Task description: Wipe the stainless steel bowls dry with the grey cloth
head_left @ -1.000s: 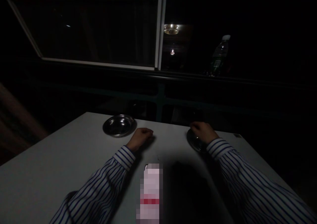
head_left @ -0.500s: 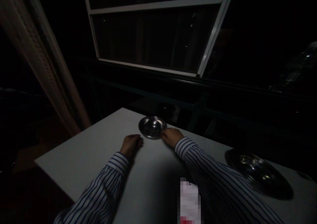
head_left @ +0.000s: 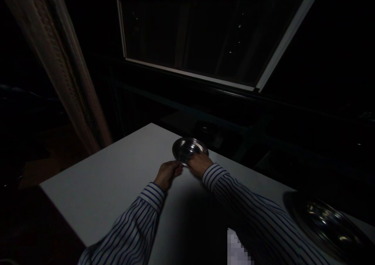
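A shiny metal bowl stands near the far edge of the white table. My left hand is closed, with its thumb and fingers pinched at the bowl's near left rim. Over the near right rim reaches my right hand, its bent fingers pressed together inside the bowl. Those fingertips are dark and partly hidden, so what they hold, if anything, cannot be made out. Both wrists are in striped cuffs.
A larger metal dish lies at the right of the white table, partly behind my right sleeve. Beyond the far edge are a dark ledge and a white-framed window. A curtain hangs at left. The room is very dim.
My right hand has shifted from the bowl's right rim to inside it. My left hand has come up against the near rim. The view has moved a little.
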A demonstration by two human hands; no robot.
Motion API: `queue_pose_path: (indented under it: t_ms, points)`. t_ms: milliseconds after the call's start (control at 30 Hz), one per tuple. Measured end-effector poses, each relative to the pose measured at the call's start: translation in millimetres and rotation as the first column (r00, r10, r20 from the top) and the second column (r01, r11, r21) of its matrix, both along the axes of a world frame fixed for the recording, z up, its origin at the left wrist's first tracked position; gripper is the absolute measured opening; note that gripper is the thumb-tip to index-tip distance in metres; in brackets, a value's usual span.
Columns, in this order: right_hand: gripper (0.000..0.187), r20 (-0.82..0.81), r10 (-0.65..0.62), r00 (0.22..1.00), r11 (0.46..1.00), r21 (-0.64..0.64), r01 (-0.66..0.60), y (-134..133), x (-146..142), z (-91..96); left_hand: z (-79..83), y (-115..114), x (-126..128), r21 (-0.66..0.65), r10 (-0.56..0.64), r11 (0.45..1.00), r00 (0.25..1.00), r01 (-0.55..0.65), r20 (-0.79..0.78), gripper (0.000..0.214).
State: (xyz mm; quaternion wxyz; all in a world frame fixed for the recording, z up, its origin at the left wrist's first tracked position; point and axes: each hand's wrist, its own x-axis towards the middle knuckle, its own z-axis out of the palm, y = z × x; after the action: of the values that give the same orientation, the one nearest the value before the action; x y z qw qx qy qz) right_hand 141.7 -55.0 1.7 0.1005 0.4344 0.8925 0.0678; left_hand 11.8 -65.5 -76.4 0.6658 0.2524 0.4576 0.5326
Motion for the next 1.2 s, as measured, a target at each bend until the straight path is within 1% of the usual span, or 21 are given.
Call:
queue_pose_path:
  t_ms: [167, 300, 400, 533, 600, 667, 767, 833, 900, 1000, 1100, 1200]
  points:
    - [0.029, 0.011, 0.042, 0.999, 0.998, 0.047, -0.042, 0.2, -0.7, -1.7, -2.2, 1.6, 0.1, -0.002, 0.022, 1.000, 1.000, -0.022, 0.015, 0.006]
    - [0.028, 0.042, 0.032, 0.999, 0.999, 0.035, -0.033, -0.6, -1.2, 1.3, -1.7, 1.4, 0.8, 0.000, 0.030, 1.000, 0.999, -0.030, 0.014, 0.006]
    - [0.028, 0.026, 0.031, 0.999, 0.998, 0.057, -0.032, -1.6, -2.3, 4.7, -1.2, 0.2, 0.4, 0.009, 0.042, 0.999, 0.999, -0.042, -0.001, 0.007]
    - [0.028, -0.014, 0.014, 1.000, 0.993, 0.116, -0.013, -3.4, -2.6, 7.7, 0.7, 0.4, -5.0, 0.023, 0.112, 0.994, 0.992, -0.111, -0.060, 0.011]
    - [0.027, -0.027, 0.006, 1.000, 0.989, 0.150, -0.002, -3.9, -1.5, 8.5, 5.2, 2.6, -9.4, 0.037, 0.164, 0.986, 0.982, -0.161, -0.092, 0.012]
    - [0.026, -0.035, 0.005, 0.999, 0.982, 0.189, 0.002, -3.7, 0.3, 8.6, 13.7, 6.2, -13.4, 0.050, 0.189, 0.982, 0.976, -0.184, -0.113, 0.015]
    - [0.027, -0.033, 0.018, 0.999, 0.972, 0.236, -0.009, -2.3, 3.6, 6.8, 31.6, 12.5, -16.7, 0.059, 0.144, 0.989, 0.981, -0.137, -0.133, 0.022]
    - [0.027, -0.027, 0.049, 0.998, 0.964, 0.262, -0.040, -1.8, 5.9, 4.7, 43.5, 15.6, -17.3, 0.056, 0.101, 0.994, 0.984, -0.093, -0.150, 0.025]
    - [0.028, -0.012, 0.105, 0.994, 0.950, 0.298, -0.097, -3.0, 8.3, 2.5, 52.5, 16.8, -17.5, 0.049, 0.080, 0.996, 0.982, -0.073, -0.171, 0.028]
    - [0.028, 0.031, 0.217, 0.976, 0.906, 0.366, -0.213, -9.7, 13.8, 1.0, 59.7, 14.5, -18.0, 0.042, 0.074, 0.997, 0.977, -0.067, -0.198, 0.038]
    - [0.026, 0.071, 0.315, 0.946, 0.844, 0.436, -0.314, -21.0, 23.5, 2.6, 61.7, 8.7, -17.2, 0.051, 0.056, 0.998, 0.977, -0.047, -0.204, 0.044]
    - [0.024, 0.074, 0.361, 0.930, 0.794, 0.499, -0.348, -34.3, 37.5, 6.1, 61.4, 1.7, -13.3, 0.085, 0.042, 0.996, 0.978, -0.025, -0.204, 0.045]
